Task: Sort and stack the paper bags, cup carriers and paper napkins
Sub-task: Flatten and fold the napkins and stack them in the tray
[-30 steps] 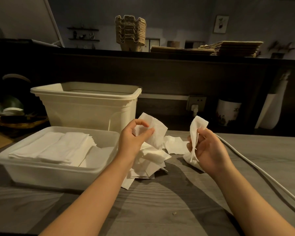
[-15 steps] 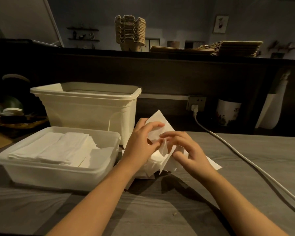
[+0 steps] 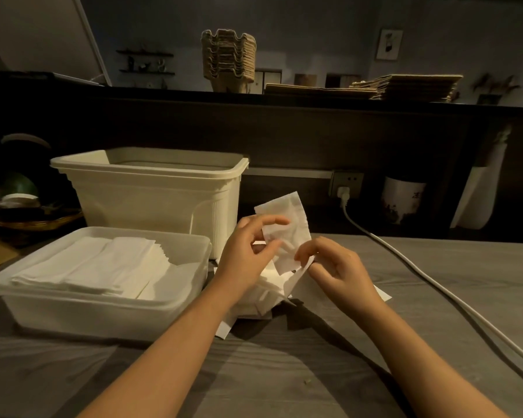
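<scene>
Two containers sit twd the back-left of the grey wood-grain tabletop (image 3: 465,267): a tall cream plastic bin (image 3: 151,206) at the rear and, in front of it by the left edge, a shallow translucent plastic tray (image 3: 88,318) w/ folded white napkins (image 3: 103,263) stacked flat inside. On the dark ledge behind, off the tabletop, stand a nested stack of brown pulp cup carriers (image 3: 228,58) and, to its right, a flat pile of brown paper bags (image 3: 405,87). Just right of the tray, abt mid-tabletop, lies a loose heap of crumpled white napkins (image 3: 263,294). Above it the left hand (image 3: 242,257) pinches one creased white paper napkin (image 3: 287,215) by its left side, thumb & fingers curled on it; the right hand (image 3: 341,267) nips the bottom edge. The step looks like flattening this sheet: pull the corners apart gently, w/o tearing the thin ply, match edges, crease once, then lay it square on the tray's stack.
</scene>
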`<state>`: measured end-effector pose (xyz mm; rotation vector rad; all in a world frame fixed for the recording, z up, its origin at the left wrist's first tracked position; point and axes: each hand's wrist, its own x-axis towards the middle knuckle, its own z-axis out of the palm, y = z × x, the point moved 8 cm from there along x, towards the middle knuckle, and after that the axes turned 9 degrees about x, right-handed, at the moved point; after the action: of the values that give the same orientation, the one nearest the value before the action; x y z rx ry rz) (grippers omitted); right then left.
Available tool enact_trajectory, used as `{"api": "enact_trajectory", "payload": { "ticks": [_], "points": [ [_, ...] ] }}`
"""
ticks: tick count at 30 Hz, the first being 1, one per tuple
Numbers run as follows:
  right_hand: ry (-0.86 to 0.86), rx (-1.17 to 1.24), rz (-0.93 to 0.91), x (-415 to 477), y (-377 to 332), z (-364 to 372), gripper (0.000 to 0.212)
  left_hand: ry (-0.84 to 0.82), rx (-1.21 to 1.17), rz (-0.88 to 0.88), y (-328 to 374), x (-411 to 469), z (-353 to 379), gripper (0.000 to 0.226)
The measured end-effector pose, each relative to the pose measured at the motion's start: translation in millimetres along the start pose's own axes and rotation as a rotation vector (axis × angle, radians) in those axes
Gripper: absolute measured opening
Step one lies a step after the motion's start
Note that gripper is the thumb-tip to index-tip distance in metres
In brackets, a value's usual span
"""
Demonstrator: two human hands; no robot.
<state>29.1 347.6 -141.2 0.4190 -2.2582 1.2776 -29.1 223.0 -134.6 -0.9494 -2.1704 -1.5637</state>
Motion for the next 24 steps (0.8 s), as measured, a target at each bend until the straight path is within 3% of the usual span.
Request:
{"api": "enact_trajectory", "payload": {
  "ticks": [10, 19, 24],
  "points": [
    [-0.029, 0.097, 0.053, -1, 5, 5, 0.031, 0.073, -0.111, -0.064, -9, 3, -6, 0.038],
    [-0.010, 0.132, 0.139, -3, 8, 4, 0.034, 0.218, 0.022, -0.066, -15, 5, -20, 0.043],
    [0.064, 0.177, 0.152, -3, 10, -4, 0.029, 0.109, 0.226, -0.022, -10, 4, -11, 0.056]
  ]
}}
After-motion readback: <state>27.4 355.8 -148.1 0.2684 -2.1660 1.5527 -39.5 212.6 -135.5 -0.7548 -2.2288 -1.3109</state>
